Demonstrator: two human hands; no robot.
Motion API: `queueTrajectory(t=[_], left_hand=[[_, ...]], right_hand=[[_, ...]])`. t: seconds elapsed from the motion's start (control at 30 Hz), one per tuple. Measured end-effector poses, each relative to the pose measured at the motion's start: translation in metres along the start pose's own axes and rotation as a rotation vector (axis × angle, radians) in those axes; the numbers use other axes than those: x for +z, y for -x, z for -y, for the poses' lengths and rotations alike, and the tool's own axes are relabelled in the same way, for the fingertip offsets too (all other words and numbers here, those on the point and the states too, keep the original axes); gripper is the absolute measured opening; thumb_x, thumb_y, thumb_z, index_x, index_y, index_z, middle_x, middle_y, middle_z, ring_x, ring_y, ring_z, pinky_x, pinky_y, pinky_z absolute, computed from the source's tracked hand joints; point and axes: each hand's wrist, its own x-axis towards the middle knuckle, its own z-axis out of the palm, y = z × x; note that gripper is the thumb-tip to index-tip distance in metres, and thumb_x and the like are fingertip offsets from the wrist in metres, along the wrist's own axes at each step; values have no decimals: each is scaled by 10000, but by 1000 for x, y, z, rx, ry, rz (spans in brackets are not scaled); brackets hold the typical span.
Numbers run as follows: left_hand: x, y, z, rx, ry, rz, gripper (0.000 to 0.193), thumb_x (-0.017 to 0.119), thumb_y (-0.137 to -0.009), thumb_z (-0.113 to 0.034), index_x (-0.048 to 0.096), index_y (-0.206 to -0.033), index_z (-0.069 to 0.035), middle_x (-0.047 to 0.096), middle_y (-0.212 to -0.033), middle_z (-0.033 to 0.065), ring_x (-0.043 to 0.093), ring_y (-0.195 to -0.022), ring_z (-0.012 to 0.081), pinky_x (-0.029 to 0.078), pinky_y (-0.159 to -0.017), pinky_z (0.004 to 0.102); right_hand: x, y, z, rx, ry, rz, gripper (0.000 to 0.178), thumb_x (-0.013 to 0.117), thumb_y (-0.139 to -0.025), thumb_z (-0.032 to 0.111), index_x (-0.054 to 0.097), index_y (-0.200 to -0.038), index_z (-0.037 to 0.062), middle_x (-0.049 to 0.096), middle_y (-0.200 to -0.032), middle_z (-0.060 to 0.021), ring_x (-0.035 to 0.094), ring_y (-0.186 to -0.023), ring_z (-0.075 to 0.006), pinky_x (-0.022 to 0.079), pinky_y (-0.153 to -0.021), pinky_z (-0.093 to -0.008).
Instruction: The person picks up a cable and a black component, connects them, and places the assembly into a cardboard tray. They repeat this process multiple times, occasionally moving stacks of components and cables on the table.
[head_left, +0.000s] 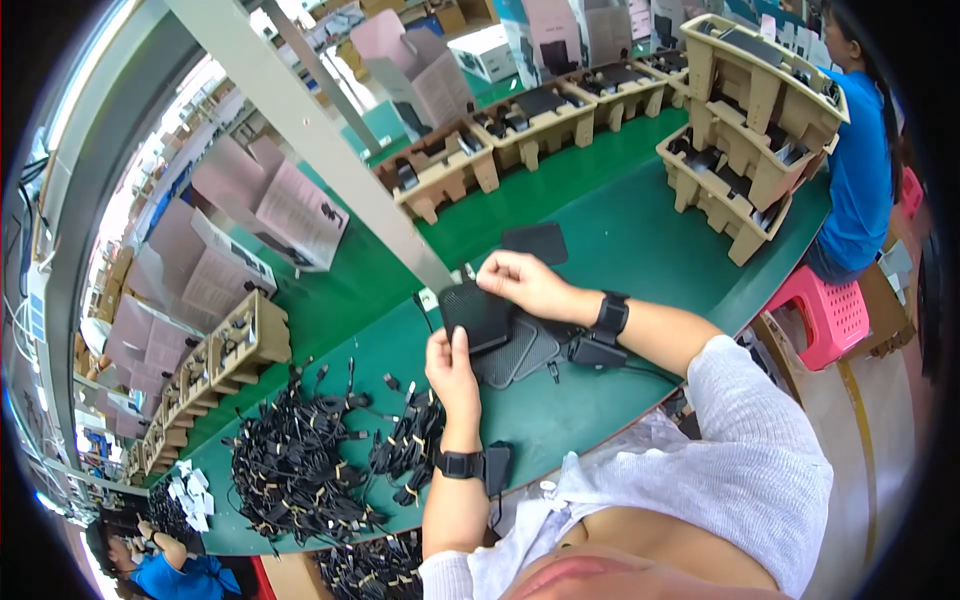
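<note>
Between my hands is a flat black square pad [474, 318] with a textured top, tilted over the table. My left hand [453, 378] grips its near-left edge, thumb raised along the side. Fingers pinched together, my right hand [522, 283] is at the pad's far-right corner; what sits in the pinch is too small to make out. Under and beside the held pad lie dark patterned pads [522, 352] on the table. Another flat black pad [537, 243] rests just beyond my right hand. A metal post [330, 150] comes down close to both hands.
A heap of bundled black cables [300, 455] covers the table's left, with a smaller bundle [412, 440] beside it. Moulded cardboard trays [545, 135] line the far side; more trays [740, 150] are stacked right. Open printed boxes [290, 215] stand beyond. A co-worker [860, 150] sits far right.
</note>
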Motion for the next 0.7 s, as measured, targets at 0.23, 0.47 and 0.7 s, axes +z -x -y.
queueTrajectory(t=[0.23,0.47,0.7], left_hand=[[2,-9,-19,-205,397,-5,158,504,-965,-222,505,-1022,-74,605,-942,42,585,-746,109,493,-553,245],[0,-1,-2,231,-411,-28,155,601,-884,-113,624,-979,7,630,-837,93,593,-708,202,479,-635,326],[11,6,-9,368,-391,39,241,608,-846,-40,578,-1083,-7,608,-986,134,601,-887,264,497,-765,321]], right_hand=[[-7,1,14,-18,141,-123,213,489,-967,234,575,-1002,42,584,-860,-21,541,-765,-92,444,-680,-232],[11,12,59,-684,1088,139,336,653,-804,235,597,-1111,111,595,-1095,-37,534,-1042,-234,364,-981,-417],[4,11,63,-542,1497,294,160,665,-697,274,655,-818,171,534,-788,15,505,-819,-193,406,-777,-387]])
